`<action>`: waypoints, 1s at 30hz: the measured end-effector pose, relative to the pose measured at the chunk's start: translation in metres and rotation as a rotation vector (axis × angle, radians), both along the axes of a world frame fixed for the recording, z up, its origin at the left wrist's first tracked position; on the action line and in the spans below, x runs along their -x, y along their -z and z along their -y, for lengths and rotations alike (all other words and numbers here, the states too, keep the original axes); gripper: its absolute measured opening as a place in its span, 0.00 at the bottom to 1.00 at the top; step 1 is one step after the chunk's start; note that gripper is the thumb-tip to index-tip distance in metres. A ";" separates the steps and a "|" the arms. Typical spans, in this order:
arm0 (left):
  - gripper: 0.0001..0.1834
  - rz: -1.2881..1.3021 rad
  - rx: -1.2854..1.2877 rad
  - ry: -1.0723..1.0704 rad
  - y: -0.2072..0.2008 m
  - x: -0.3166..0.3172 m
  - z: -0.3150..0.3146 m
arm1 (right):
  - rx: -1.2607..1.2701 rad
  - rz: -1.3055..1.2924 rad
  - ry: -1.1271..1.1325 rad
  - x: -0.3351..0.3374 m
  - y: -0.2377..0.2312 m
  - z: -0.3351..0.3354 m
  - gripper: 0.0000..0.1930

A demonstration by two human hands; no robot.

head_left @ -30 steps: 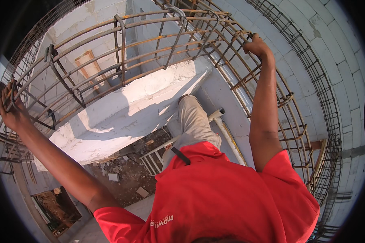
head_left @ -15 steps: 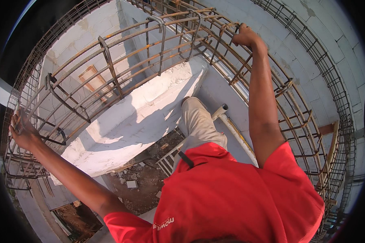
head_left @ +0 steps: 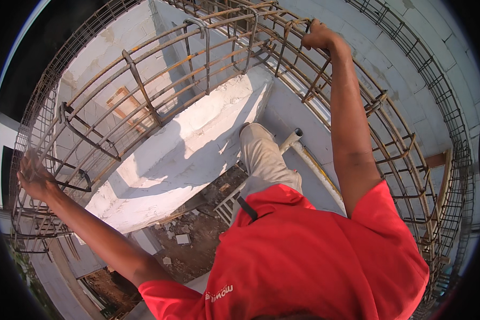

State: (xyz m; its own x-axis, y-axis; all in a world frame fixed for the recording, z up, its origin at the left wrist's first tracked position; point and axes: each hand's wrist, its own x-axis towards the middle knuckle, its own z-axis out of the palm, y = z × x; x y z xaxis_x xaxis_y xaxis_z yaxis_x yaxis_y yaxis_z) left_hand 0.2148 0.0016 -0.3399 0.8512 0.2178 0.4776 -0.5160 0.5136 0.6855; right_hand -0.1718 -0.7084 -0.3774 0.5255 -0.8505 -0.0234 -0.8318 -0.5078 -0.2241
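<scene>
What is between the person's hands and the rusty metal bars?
Nothing visible. The left hand already rests on the rebar cage at its near end, and the right hand is wrapped around a bar further along.

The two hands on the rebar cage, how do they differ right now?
The left hand reaches out low to the side, fingers spread loosely over the rusty rebar cage; the right hand is raised high ahead, closed in a fist around a bar. The left arm slants outward, the right runs nearly straight up. Both are bare and touch the same cage.
</scene>
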 end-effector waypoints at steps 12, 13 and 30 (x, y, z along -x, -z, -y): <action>0.28 -0.229 0.041 -0.486 -0.009 0.092 0.039 | -0.021 0.023 -0.042 0.007 0.001 0.017 0.52; 0.25 -0.210 0.037 -0.701 -0.004 0.111 0.049 | -0.031 0.029 -0.039 0.008 0.000 0.016 0.52; 0.48 0.031 -1.841 -0.020 -0.049 0.092 0.252 | -0.082 -0.067 -0.388 0.018 0.002 0.057 0.47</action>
